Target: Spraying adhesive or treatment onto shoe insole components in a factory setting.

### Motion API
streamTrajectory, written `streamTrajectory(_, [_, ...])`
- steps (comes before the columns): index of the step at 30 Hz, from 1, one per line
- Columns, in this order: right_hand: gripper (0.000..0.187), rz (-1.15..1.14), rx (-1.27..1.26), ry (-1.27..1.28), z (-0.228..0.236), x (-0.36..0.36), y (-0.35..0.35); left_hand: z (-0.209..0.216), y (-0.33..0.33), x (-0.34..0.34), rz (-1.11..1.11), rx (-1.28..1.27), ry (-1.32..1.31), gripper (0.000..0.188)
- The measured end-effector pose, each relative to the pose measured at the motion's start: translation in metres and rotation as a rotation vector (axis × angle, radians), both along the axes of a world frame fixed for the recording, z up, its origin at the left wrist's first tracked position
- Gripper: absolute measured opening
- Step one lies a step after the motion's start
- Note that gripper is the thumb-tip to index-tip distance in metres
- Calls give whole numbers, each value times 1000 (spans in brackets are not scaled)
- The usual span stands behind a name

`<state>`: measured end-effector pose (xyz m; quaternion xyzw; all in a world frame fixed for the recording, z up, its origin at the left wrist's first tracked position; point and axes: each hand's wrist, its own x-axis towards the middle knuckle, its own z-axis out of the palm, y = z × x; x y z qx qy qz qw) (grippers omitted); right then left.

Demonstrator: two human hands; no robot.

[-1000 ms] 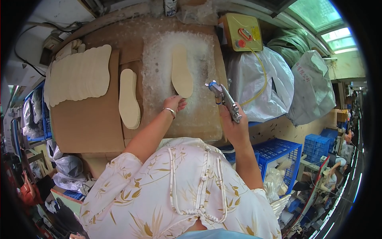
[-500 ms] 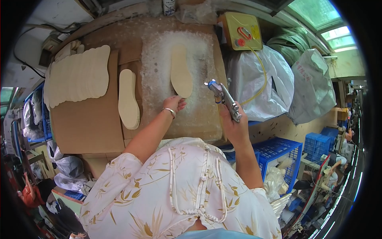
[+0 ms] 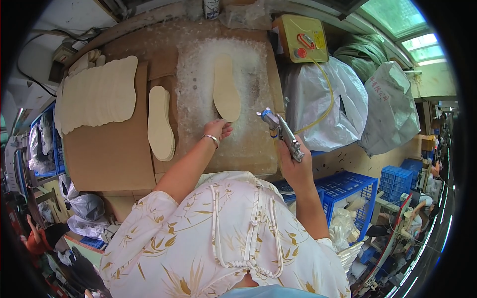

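A cream insole (image 3: 226, 89) lies lengthwise on a cardboard sheet (image 3: 196, 119) crusted with whitish residue. Its near edge is between the closed fingers of my left hand (image 3: 218, 129), which has a bangle at the wrist. To the right, my right hand (image 3: 296, 161) grips a metal spray gun (image 3: 283, 131) with a blue ring near its nozzle. The gun is held apart from the insole, its nozzle end toward the far left. A neat stack of insoles (image 3: 160, 124) rests left of the crusted sheet.
Farther left, many overlapping insoles (image 3: 99, 94) are fanned across brown cardboard (image 3: 109, 164). A yellow can (image 3: 300, 37) stands at the back right, its yellow hose (image 3: 330, 94) running toward the gun. White sacks (image 3: 323, 104) and a blue crate (image 3: 350, 186) flank the table's right side.
My right hand and the spray gun have shifted slightly right and nearer to me. My left hand and the insole stay in place.
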<state>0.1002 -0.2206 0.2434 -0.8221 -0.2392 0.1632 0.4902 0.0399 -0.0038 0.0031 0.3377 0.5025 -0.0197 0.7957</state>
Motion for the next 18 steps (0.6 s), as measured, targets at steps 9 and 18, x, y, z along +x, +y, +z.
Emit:
streamTrajectory(9, [21, -36, -47, 0, -3, -3, -8, 2, -2, -1, -12, -2, 0, 21])
streamTrajectory(18, [22, -52, -22, -27, -5, 0, -5, 5, -3, -2, -16, -2, 1, 21])
